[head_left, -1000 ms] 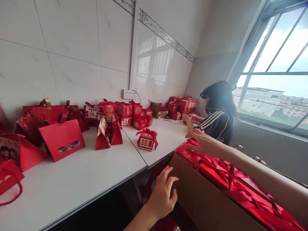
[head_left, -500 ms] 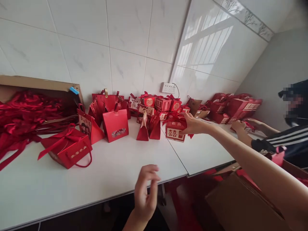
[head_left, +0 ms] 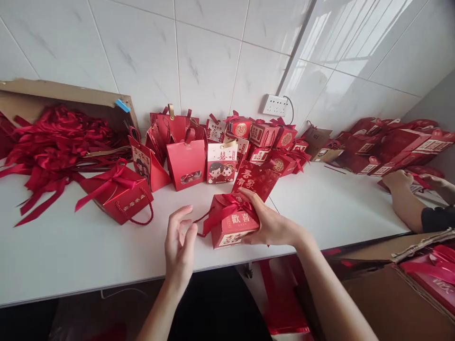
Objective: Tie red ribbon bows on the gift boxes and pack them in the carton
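Note:
My right hand (head_left: pixel 272 222) grips the right side of a red gift box (head_left: pixel 227 226) that has a ribbon bow on top, a cord handle and gold characters on its front. The box is near the front edge of the white table (head_left: pixel 177 255). To its left, my left hand (head_left: pixel 180 244) is raised with fingers apart, close to the cord handle but holding nothing. Directly behind the box stands a dark red gift bag (head_left: pixel 261 179) with pale characters. A gift box printed with two cartoon faces (head_left: pixel 221 166) stands further back.
A heap of red ribbons (head_left: pixel 67 137) spills from a cardboard box (head_left: pixel 71 90) at left. Another bow-tied gift box (head_left: pixel 124 196) sits nearby. Stacked red boxes (head_left: pixel 394 142) line the wall at right, where a co-worker's hands (head_left: pixel 401 187) handle ribbon. An open carton (head_left: pixel 384 293) stands lower right.
My right hand has brought the red gift box left and towards me, off the spot by the other boxes. My left hand has come up beside it. The view has turned.

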The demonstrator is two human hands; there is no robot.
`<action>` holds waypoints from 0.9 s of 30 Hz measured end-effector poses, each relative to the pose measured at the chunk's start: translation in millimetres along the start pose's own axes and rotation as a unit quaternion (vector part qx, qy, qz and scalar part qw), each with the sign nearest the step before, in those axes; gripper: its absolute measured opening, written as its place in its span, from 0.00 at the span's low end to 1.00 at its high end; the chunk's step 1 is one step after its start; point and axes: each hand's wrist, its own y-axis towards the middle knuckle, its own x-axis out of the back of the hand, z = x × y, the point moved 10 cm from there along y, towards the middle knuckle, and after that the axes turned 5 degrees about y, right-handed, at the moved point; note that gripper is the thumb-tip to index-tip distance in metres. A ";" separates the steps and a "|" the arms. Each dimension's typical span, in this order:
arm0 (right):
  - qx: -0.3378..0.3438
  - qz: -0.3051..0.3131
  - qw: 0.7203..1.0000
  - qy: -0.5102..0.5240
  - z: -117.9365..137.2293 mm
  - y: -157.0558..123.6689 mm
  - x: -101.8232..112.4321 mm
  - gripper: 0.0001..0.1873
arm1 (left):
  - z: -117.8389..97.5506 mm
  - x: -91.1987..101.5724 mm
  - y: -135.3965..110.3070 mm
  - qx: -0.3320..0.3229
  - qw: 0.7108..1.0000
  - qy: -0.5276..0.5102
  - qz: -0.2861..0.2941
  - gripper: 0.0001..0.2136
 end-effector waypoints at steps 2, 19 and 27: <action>0.021 -0.071 0.994 0.077 -0.3 -15.3 3.5 0.52 | -0.3 -9.5 3.5 0.029 0.997 0.029 0.064 0.16; 0.257 -0.337 0.900 -0.099 92.5 -52.7 -21.3 0.08 | -92.1 -37.4 13.9 -0.205 0.948 0.068 0.236 0.09; 0.211 -0.357 0.910 0.012 75.6 -62.0 26.3 0.06 | -65.6 -85.8 53.9 -0.188 0.869 0.236 0.391 0.06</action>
